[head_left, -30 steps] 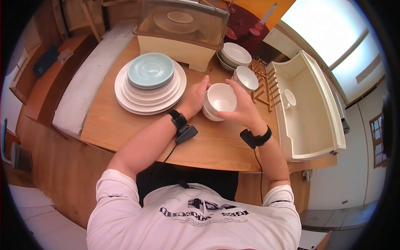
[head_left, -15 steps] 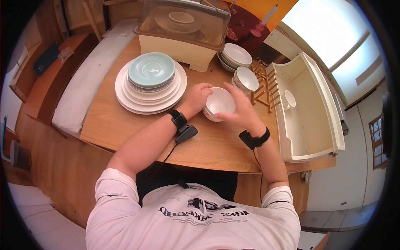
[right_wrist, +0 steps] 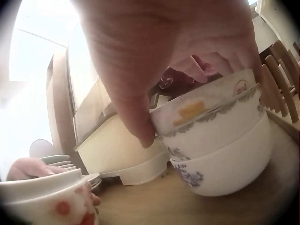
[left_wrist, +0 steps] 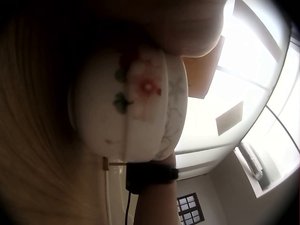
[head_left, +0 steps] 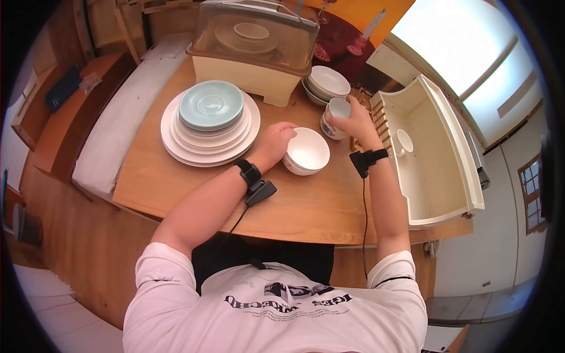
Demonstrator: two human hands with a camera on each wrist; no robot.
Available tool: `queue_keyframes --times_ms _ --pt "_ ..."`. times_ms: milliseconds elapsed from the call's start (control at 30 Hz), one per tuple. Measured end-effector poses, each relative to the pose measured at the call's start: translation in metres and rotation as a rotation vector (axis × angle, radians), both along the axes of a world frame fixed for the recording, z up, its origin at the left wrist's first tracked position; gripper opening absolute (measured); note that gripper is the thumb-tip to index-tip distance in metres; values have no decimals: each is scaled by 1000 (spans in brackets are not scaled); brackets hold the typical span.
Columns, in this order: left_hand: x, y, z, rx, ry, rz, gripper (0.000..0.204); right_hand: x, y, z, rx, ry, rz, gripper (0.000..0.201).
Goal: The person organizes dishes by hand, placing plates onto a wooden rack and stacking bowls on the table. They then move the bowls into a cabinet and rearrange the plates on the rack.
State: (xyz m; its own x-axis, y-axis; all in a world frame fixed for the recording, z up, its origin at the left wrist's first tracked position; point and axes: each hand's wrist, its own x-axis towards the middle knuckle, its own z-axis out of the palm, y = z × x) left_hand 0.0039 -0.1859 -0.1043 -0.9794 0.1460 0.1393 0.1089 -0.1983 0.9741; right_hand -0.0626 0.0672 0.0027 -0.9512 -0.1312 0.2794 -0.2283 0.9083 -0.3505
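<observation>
My left hand [head_left: 275,146] holds the left side of white nested bowls [head_left: 309,150] on the wooden table. Pink and red flowers with green leaves decorate their outer wall [left_wrist: 101,103] in the left wrist view. To the right and farther back, my right hand [head_left: 360,125] grips a stack of smaller blue-flowered bowls [head_left: 333,127]. In the right wrist view its thumb [right_wrist: 143,133] presses the near rim of this stack [right_wrist: 220,145], with the other fingers across the opening at the far side.
Stacked white plates [head_left: 168,140] with a pale blue plate [head_left: 210,105] on top stand left. Behind is a cream dish box [head_left: 235,73] with a brown see-through lid. Wider bowls [head_left: 328,81] stand back right, by a wooden rack [head_left: 381,125] and a cream bin [head_left: 432,194] holding a cup [head_left: 404,141].
My right hand has left the flowered bowls and moved right and away to the smaller blue-flowered stack. My left hand stays at the flowered bowls, its fingers now bent at the rim.
</observation>
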Motion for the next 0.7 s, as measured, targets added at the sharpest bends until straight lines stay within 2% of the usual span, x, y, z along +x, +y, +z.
queue_keyframes --times_ms 100,200,300,400,500,600,700 --pt "-1 1 -2 2 17 26 39 12 -10 20 -115 -132 -14 100" --pt "-1 1 -1 -22 40 40 41 8 -7 13 -25 47 -27 99" --pt "0 -1 1 -88 103 66 47 16 -11 10 53 481 68 98" --pt "4 -6 11 -138 126 41 57 30 -14 19 -475 25 180 103" --pt "3 -4 10 -71 92 24 66 78 -39 38 -539 -227 332 100" --pt "0 0 3 0 88 43 69 99 -52 27 -154 52 493 103" --pt "-5 -1 -2 20 96 33 68 107 -58 12 -98 40 505 104"
